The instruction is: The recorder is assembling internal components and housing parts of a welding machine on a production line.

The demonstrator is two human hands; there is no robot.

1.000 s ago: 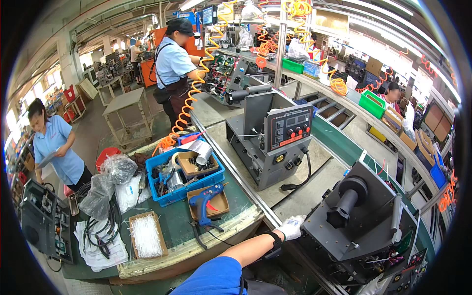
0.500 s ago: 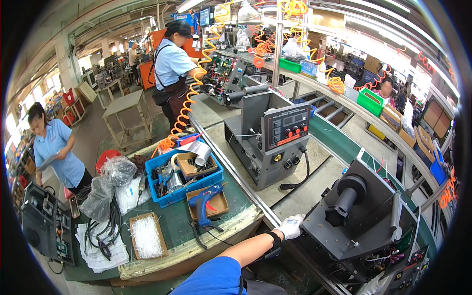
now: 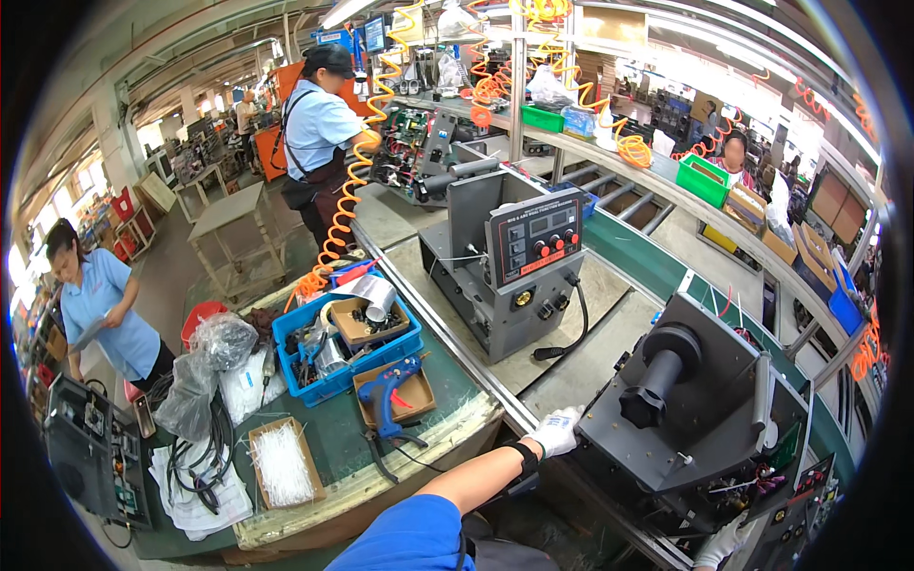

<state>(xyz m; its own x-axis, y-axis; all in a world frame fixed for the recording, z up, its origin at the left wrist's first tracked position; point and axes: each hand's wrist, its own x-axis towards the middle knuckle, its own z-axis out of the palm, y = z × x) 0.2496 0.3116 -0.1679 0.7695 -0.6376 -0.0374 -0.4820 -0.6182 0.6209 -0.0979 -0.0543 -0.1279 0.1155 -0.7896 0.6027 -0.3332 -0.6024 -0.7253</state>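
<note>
A dark grey welding machine (image 3: 609, 433) with its side uncovered stands at the right on the line. A black spool holder with a star knob (image 3: 644, 404) sticks out of its bay. My left hand (image 3: 557, 431), in a white glove, is closed on the machine's left edge, arm stretched out. Low at the right, my right hand (image 3: 722, 544), also gloved, grips the machine's lower edge by its front panel (image 3: 795, 519); some of its fingers are hidden. Loose wires (image 3: 762, 481) and a green circuit board show inside the housing.
Beyond stands a second welding machine (image 3: 533, 243) with a cable hanging down. The left bench holds a blue bin (image 3: 303, 388) of parts, a blue glue gun (image 3: 386, 395), a box of white ties (image 3: 283, 463) and plastic bags. An orange coiled hose (image 3: 357, 176) hangs near a co-worker (image 3: 319, 133).
The whole view has shifted slightly, so things sit a little further left. My right glove shows more than before. Both hands stay at the same welding machine.
</note>
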